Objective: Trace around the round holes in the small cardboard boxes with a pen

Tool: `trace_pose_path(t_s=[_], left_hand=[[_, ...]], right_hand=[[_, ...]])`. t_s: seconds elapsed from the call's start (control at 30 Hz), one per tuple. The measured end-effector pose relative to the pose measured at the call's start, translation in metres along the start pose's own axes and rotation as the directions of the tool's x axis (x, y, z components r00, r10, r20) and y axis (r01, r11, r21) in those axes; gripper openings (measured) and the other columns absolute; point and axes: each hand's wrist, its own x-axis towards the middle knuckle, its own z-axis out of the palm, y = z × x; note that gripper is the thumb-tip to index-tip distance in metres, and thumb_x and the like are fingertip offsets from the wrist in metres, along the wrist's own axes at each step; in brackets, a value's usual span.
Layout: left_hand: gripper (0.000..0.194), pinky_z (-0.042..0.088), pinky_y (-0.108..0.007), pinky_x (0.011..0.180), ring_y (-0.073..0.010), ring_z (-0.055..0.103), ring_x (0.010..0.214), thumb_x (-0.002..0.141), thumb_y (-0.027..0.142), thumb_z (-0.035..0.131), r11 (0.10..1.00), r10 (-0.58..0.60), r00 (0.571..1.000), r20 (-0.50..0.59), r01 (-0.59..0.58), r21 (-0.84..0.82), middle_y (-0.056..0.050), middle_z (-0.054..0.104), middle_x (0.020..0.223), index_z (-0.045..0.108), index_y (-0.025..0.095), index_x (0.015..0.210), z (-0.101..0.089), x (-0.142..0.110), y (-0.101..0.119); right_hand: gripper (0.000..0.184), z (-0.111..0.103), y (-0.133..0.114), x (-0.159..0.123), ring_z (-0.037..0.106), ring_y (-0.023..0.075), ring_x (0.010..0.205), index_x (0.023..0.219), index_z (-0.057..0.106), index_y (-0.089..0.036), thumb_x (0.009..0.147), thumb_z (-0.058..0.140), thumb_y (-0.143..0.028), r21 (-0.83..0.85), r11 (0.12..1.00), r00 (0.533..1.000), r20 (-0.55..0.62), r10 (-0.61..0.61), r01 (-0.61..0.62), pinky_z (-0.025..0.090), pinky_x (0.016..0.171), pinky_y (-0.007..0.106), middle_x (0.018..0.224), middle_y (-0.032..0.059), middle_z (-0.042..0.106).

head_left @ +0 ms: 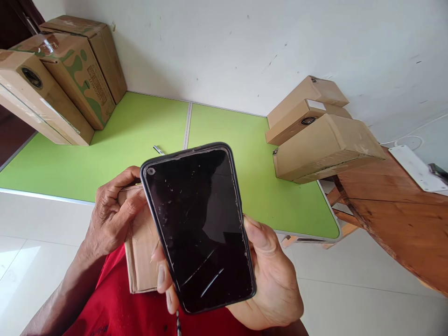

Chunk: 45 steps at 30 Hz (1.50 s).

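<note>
A black smartphone point(205, 224) in a dark case fills the middle of the view, its dark screen facing me and marked with scratches. My right hand point(275, 275) grips it from behind, thumb on the right edge and fingertips showing past the left edge. Behind the phone, my left hand point(114, 214) is closed on a small brown cardboard box point(142, 252), thumb on its face. Part of the box is hidden by the phone. Below them shows a red garment point(115, 303). A pen point(158, 150) lies on the green table point(154, 116) just beyond the phone.
Several cardboard boxes stand on the table: a printed carton point(84, 79) among those at the back left, a plain long box point(325, 144) among those at the right. A wooden table point(402, 205) at the right bears a white power strip point(416, 165). A white wall point(210, 51) rises behind.
</note>
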Motion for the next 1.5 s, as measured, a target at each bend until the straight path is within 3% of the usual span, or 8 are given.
trace_pose_path(t_s=[0.17, 0.37, 0.5, 0.8, 0.9, 1.07, 1.33, 1.5], left_hand=[[0.023, 0.052, -0.028, 0.07, -0.0179, 0.066, 0.079, 0.107, 0.053, 0.077, 0.999, 0.046, 0.999, 0.005, -0.046, 0.001, 0.002, 0.081, 0.096, 0.088, 0.034, 0.115, 0.001, 0.0, -0.002], [0.024, 0.052, -0.02, 0.069, -0.0126, 0.066, 0.077, 0.107, 0.055, 0.079, 0.998, 0.055, 0.998, -0.001, -0.055, 0.015, 0.004, 0.083, 0.096, 0.088, 0.035, 0.118, 0.001, 0.001, 0.002], [0.022, 0.053, -0.017, 0.07, -0.0114, 0.068, 0.078, 0.106, 0.054, 0.078, 0.999, 0.034, 0.999, -0.005, -0.034, 0.001, 0.005, 0.085, 0.1, 0.088, 0.036, 0.114, 0.003, 0.002, 0.004], [0.016, 0.053, -0.015, 0.072, -0.011, 0.072, 0.082, 0.105, 0.046, 0.08, 0.999, -0.049, 0.998, -0.026, 0.048, -0.018, 0.005, 0.086, 0.104, 0.088, 0.035, 0.113, 0.008, 0.002, 0.011], [0.018, 0.049, -0.021, 0.063, -0.012, 0.065, 0.071, 0.104, 0.049, 0.08, 0.999, -0.052, 0.998, -0.026, 0.052, 0.004, 0.005, 0.082, 0.093, 0.087, 0.034, 0.112, 0.005, 0.0, 0.009], [0.018, 0.049, -0.023, 0.064, -0.0132, 0.065, 0.073, 0.104, 0.046, 0.08, 0.997, -0.07, 0.997, -0.043, 0.07, 0.015, 0.005, 0.082, 0.095, 0.087, 0.035, 0.115, 0.002, -0.001, 0.006], [0.019, 0.051, -0.02, 0.062, -0.0129, 0.067, 0.071, 0.105, 0.046, 0.079, 0.999, -0.054, 0.998, -0.037, 0.054, -0.003, 0.004, 0.084, 0.094, 0.088, 0.034, 0.117, 0.002, -0.001, 0.003], [0.025, 0.053, -0.024, 0.061, -0.0168, 0.066, 0.071, 0.104, 0.05, 0.079, 0.998, -0.061, 0.997, -0.041, 0.061, -0.002, 0.0, 0.085, 0.095, 0.089, 0.03, 0.116, 0.0, -0.003, 0.0]], right_hand=[[0.027, 0.001, 0.001, 0.006, 0.086, 0.0314, 0.097, 0.096, 0.09, -0.03, 0.097, 0.085, -0.057, 0.069, 0.992, 0.994, -0.028, -0.108, 0.11, 0.069, 0.101, 0.052, 0.092, 0.0029, 0.089], [0.024, 0.006, 0.0, 0.008, 0.086, 0.031, 0.103, 0.096, 0.091, -0.032, 0.099, 0.084, -0.054, 0.085, 0.99, 0.993, 0.03, -0.118, 0.115, 0.067, 0.11, 0.054, 0.092, 0.0015, 0.09], [0.024, 0.004, 0.0, 0.007, 0.086, 0.0318, 0.105, 0.096, 0.09, -0.031, 0.099, 0.083, -0.054, 0.06, 0.989, 0.991, -0.015, -0.135, 0.135, 0.067, 0.111, 0.056, 0.093, 0.0016, 0.09], [0.059, -0.008, -0.002, 0.004, 0.084, 0.0315, 0.096, 0.129, 0.082, -0.025, 0.099, 0.074, -0.075, -0.002, 0.999, 0.999, -0.013, -0.046, 0.045, 0.072, 0.085, 0.05, 0.113, 0.0111, 0.089], [0.062, -0.013, 0.007, 0.007, 0.084, 0.0324, 0.091, 0.127, 0.082, -0.025, 0.097, 0.072, -0.079, 0.013, 0.995, 0.995, -0.04, -0.094, 0.095, 0.071, 0.078, 0.049, 0.108, 0.0111, 0.089], [0.07, -0.024, 0.02, 0.01, 0.084, 0.0357, 0.095, 0.121, 0.084, -0.025, 0.093, 0.067, -0.087, 0.039, 0.993, 0.988, -0.116, -0.104, 0.109, 0.069, 0.085, 0.055, 0.106, 0.012, 0.089], [0.026, -0.006, 0.004, 0.009, 0.085, 0.0391, 0.106, 0.084, 0.083, -0.03, 0.085, 0.089, -0.056, 0.052, 0.978, 0.967, -0.171, -0.189, 0.2, 0.068, 0.101, 0.06, 0.088, 0.0043, 0.088], [0.022, 0.005, -0.003, 0.011, 0.085, 0.0373, 0.099, 0.073, 0.08, -0.031, 0.08, 0.092, -0.048, 0.041, 0.978, 0.971, -0.136, -0.197, 0.205, 0.068, 0.102, 0.06, 0.077, 0.0007, 0.085]])
